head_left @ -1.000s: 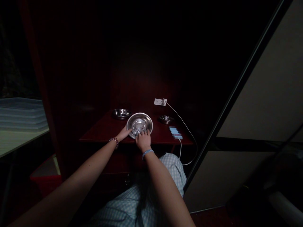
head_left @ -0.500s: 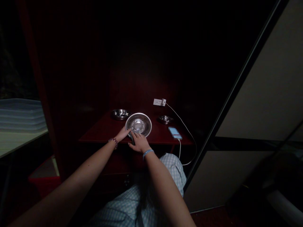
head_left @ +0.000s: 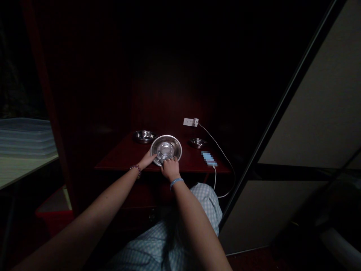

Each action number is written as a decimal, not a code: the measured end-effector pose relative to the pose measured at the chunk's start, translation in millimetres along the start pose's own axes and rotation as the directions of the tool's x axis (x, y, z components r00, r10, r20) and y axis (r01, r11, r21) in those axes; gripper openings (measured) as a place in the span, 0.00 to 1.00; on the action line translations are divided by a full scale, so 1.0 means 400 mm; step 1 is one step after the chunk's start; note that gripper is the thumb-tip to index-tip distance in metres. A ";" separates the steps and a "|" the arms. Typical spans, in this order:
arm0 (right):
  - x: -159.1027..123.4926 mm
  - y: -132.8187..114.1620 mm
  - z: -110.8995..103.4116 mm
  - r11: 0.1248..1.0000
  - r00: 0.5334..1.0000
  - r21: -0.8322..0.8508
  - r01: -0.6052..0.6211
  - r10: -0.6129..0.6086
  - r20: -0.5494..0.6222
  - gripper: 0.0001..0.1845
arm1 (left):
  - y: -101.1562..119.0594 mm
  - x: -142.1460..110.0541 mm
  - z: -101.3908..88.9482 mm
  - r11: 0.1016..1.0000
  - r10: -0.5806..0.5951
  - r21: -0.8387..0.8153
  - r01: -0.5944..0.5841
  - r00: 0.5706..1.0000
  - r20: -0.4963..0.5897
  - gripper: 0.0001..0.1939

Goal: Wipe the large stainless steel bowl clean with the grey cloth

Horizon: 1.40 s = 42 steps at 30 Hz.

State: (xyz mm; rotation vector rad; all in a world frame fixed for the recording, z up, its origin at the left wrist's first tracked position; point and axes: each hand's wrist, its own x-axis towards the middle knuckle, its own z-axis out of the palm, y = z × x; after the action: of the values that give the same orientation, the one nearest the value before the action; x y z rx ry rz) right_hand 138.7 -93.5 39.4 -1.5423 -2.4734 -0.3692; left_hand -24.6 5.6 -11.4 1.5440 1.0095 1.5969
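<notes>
A shiny steel bowl (head_left: 172, 142) is tipped toward me over the front of the dark red shelf. At its left front rim is my left hand (head_left: 146, 159), closed on the edge with the thumb toward the inside. My right hand (head_left: 170, 168) reaches over the near rim, its fingers curled into the bowl. A small grey cloth-like thing (head_left: 162, 159) shows at those fingers, pressed against the inner wall; its exact kind is hard to make out in the dim light.
Two smaller steel bowls (head_left: 144, 136) (head_left: 197, 142) stand on the shelf (head_left: 115, 160), left and right. A phone (head_left: 209, 159) lies at right, its white cable (head_left: 216, 142) running from the wall socket (head_left: 188, 122). Stacked clear plastic containers (head_left: 26, 138) sit far left.
My right hand has shifted slightly right along the near rim, and its fingers have curled in from a more stretched pose. My left hand keeps its grip on the bowl.
</notes>
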 end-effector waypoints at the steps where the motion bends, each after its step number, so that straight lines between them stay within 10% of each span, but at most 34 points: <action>1: 0.001 0.001 0.002 1.000 1.000 -0.001 -0.026 0.026 -0.006 0.19 | 0.004 -0.001 0.001 1.000 0.000 -0.004 0.000 1.000 0.006 0.30; 11: 0.004 0.003 0.035 0.987 0.983 0.020 -0.161 0.162 -0.083 0.27 | 0.044 -0.018 0.015 0.996 -0.090 0.005 0.090 0.996 -0.005 0.31; 42: -0.003 -0.004 0.052 0.982 0.999 0.183 0.053 -0.052 -0.009 0.34 | 0.040 -0.025 0.008 1.000 0.016 0.012 -0.017 0.996 0.088 0.41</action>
State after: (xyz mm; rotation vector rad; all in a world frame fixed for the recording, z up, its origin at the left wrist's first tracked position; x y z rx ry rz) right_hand 136.8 -88.7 19.0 -1.4047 -2.4701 -0.1476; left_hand -20.0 -10.4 -2.1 1.6200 0.9633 1.5228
